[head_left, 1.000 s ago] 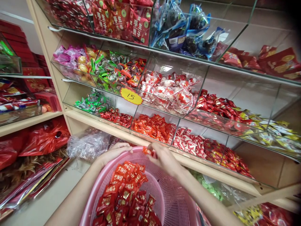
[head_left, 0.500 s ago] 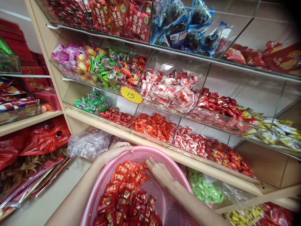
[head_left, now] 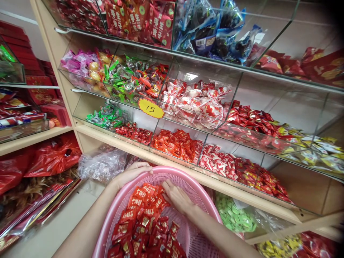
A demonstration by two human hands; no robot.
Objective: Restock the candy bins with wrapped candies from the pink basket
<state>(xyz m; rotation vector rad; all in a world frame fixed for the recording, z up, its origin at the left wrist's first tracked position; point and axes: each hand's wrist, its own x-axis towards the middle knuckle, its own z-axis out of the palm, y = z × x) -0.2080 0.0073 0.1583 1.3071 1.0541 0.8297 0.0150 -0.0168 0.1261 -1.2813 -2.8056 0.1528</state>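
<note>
A pink perforated plastic basket (head_left: 206, 204) sits below the shelves, tilted toward me. My left hand (head_left: 135, 173) is closed over its far left rim. Inside it lie orange-red wrapped candies (head_left: 142, 197) at the far side, and darker red wrapped candies (head_left: 146, 229) with gold print nearer me. My right hand (head_left: 176, 195) is inside the basket, its bent fingers closed against the right edge of the orange-red candies. The fingertips are partly hidden there. Similar orange-red candies (head_left: 176, 145) fill a clear bin on the lowest tier in front.
Clear bins of wrapped sweets rise in tiers, with a yellow price tag (head_left: 151, 108) reading 15. A wooden shelf edge (head_left: 215, 182) runs just beyond the basket. Under it are a clear plastic bag (head_left: 103, 165) and green packets (head_left: 236, 215). Red bags (head_left: 53, 156) lie at left.
My right hand has shifted slightly left over the orange-red candies. My left hand stays on the rim, and the basket has hardly moved.
</note>
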